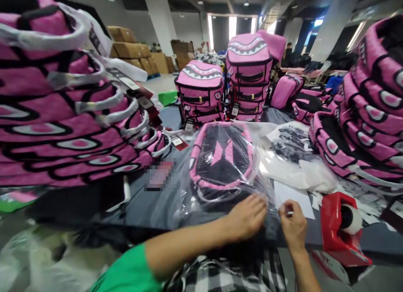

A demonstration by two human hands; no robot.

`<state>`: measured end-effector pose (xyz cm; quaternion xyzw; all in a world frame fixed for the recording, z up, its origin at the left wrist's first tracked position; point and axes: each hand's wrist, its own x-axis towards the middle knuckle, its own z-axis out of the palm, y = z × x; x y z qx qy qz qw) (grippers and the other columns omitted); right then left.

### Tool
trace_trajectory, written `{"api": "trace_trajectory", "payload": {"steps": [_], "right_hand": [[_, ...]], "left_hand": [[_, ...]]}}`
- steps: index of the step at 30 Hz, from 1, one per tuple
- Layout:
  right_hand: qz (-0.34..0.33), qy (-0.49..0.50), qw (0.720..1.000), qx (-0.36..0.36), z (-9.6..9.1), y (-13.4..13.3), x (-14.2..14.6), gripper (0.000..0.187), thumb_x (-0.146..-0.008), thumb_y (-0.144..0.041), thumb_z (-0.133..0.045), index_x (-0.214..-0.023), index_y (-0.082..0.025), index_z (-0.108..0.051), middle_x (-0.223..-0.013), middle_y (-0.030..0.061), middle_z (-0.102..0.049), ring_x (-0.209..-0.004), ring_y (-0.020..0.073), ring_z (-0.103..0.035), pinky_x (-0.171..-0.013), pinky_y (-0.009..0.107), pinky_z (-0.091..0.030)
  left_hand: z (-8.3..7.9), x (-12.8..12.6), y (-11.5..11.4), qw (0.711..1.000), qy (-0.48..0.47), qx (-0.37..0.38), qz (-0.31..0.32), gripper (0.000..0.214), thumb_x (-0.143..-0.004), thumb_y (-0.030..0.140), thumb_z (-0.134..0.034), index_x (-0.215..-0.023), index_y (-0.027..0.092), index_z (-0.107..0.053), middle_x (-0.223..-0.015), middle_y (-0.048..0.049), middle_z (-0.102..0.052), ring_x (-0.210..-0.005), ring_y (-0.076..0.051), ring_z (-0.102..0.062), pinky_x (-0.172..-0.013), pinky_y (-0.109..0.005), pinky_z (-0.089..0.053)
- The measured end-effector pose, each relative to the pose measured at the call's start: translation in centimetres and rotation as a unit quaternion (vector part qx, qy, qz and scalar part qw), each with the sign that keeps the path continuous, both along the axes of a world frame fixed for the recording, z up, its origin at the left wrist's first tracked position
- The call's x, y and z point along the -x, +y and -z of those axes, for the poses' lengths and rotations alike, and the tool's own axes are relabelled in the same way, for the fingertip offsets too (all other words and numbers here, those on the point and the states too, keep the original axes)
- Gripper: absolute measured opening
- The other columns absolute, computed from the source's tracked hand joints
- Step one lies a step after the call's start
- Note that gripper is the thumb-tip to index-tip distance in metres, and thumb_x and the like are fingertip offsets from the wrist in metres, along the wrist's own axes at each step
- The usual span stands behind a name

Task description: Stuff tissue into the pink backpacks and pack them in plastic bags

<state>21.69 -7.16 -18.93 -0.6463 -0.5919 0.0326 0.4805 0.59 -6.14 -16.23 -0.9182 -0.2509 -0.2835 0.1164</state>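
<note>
A pink and black backpack [225, 157] lies in a clear plastic bag [185, 199] on the dark-covered table in front of me. My left hand [248, 216] reaches across to the bag's near right corner, its fingers bunched and closed on the plastic. To the right, apart from the bag, my right hand [293, 224] is raised with thumb and fingers pinched together. A small pale bit shows at those fingertips, too small to name. Beside the right hand stands a red tape dispenser [335, 224] with a white roll in it.
Tall stacks of pink backpacks rise at the left [63, 115] and right [371, 111]. More pink bags [248, 73] stand behind. Plastic sheets [292, 170] and white paper [296, 197] cover the table's right part. A blurred-out pink item [160, 175] lies left of the bag.
</note>
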Motion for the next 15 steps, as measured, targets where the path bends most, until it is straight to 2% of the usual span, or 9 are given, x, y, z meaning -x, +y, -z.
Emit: {"api": "trace_trajectory", "payload": {"steps": [1, 2, 3, 4, 6, 8, 11, 14, 15], "right_hand": [[0.023, 0.023, 0.999, 0.027, 0.3, -0.4, 0.2, 0.034, -0.088, -0.055, -0.049, -0.081, -0.022, -0.055, -0.066, 0.0022, -0.062, -0.053, 0.0171, -0.056, -0.055, 0.029, -0.045], [0.039, 0.05, 0.997, 0.052, 0.6, -0.9, 0.5, 0.033, -0.086, -0.056, -0.05, -0.083, -0.023, -0.053, -0.062, 0.0009, -0.06, -0.051, 0.0176, -0.056, -0.054, 0.029, -0.044], [0.046, 0.076, 0.993, 0.073, 0.8, -1.5, 0.8, 0.033, -0.085, -0.056, -0.05, -0.084, -0.023, -0.051, -0.058, -0.0009, -0.058, -0.048, 0.0177, -0.056, -0.053, 0.028, -0.043], [0.042, 0.092, 0.991, 0.087, 1.1, -2.1, 1.0, 0.033, -0.085, -0.056, -0.05, -0.085, -0.024, -0.05, -0.055, -0.0023, -0.057, -0.047, 0.0176, -0.055, -0.052, 0.028, -0.043], [0.013, 0.077, 0.993, 0.088, 1.8, -3.4, 1.2, 0.036, -0.086, -0.06, -0.05, -0.082, -0.024, -0.05, -0.054, -0.0027, -0.055, -0.046, 0.0168, -0.054, -0.053, 0.027, -0.042], [0.002, 0.011, 0.997, 0.072, 2.3, -4.2, 0.7, 0.044, -0.086, -0.067, -0.048, -0.076, -0.024, -0.05, -0.055, -0.0018, -0.054, -0.047, 0.0162, -0.052, -0.053, 0.028, -0.04], [0.038, -0.06, 0.994, 0.084, 2.5, -4.4, -0.2, 0.051, -0.086, -0.074, -0.042, -0.076, -0.024, -0.051, -0.061, 0.0008, -0.056, -0.051, 0.0179, -0.054, -0.054, 0.029, -0.039], [0.046, -0.058, 0.992, 0.098, 1.7, -3.4, 0.2, 0.056, -0.081, -0.075, -0.044, -0.093, -0.022, -0.056, -0.088, 0.01, -0.067, -0.074, 0.0244, -0.065, -0.066, 0.034, -0.049], [0.043, -0.038, 0.993, 0.102, 1.3, -3.0, 0.7, 0.057, -0.079, -0.075, -0.046, -0.097, -0.022, -0.056, -0.092, 0.0113, -0.068, -0.079, 0.0255, -0.066, -0.069, 0.035, -0.05]], "left_hand": [[0.6, 1.8, -2.4, 0.999, -0.005, -0.053, 0.002, 0.03, -0.093, 0.023, -0.063, -0.123, 0.017, -0.066, -0.134, -0.0084, -0.063, -0.135, -0.023, -0.048, -0.118, -0.037, -0.034], [1.3, 3.9, -4.3, 0.991, -0.043, -0.118, -0.052, 0.036, -0.091, 0.02, -0.066, -0.126, 0.023, -0.064, -0.137, -0.0062, -0.06, -0.138, -0.023, -0.044, -0.12, -0.039, -0.031], [2.0, 6.4, -5.7, 0.976, -0.083, -0.134, -0.148, 0.041, -0.088, 0.017, -0.068, -0.128, 0.026, -0.063, -0.138, -0.0072, -0.059, -0.14, -0.025, -0.041, -0.12, -0.043, -0.029], [2.7, 9.0, -6.7, 0.953, -0.109, -0.124, -0.252, 0.042, -0.087, 0.017, -0.068, -0.129, 0.025, -0.062, -0.138, -0.0104, -0.058, -0.14, -0.029, -0.041, -0.117, -0.047, -0.031], [4.5, 14.6, -7.6, 0.887, -0.136, -0.037, -0.439, 0.034, -0.09, 0.02, -0.06, -0.124, 0.019, -0.063, -0.13, -0.0165, -0.061, -0.132, -0.033, -0.049, -0.109, -0.051, -0.037], [6.4, 19.4, -8.3, 0.819, -0.196, 0.04, -0.537, 0.021, -0.093, 0.026, -0.051, -0.106, 0.017, -0.065, -0.106, -0.015, -0.067, -0.106, -0.031, -0.061, -0.093, -0.047, -0.047], [8.6, 22.9, -9.6, 0.769, -0.32, 0.091, -0.545, 0.018, -0.092, 0.032, -0.047, -0.086, 0.02, -0.059, -0.082, -0.0059, -0.061, -0.076, -0.022, -0.059, -0.075, -0.037, -0.049], [8.9, 22.2, -10.2, 0.747, -0.417, 0.082, -0.511, 0.017, -0.086, 0.035, -0.054, -0.076, 0.022, -0.053, -0.08, -0.0032, -0.059, -0.079, -0.02, -0.058, -0.076, -0.034, -0.049], [8.6, 21.7, -10.0, 0.729, -0.465, 0.085, -0.496, 0.02, -0.084, 0.037, -0.058, -0.073, 0.022, -0.05, -0.079, -0.0021, -0.058, -0.078, -0.019, -0.058, -0.076, -0.034, -0.049]]}}
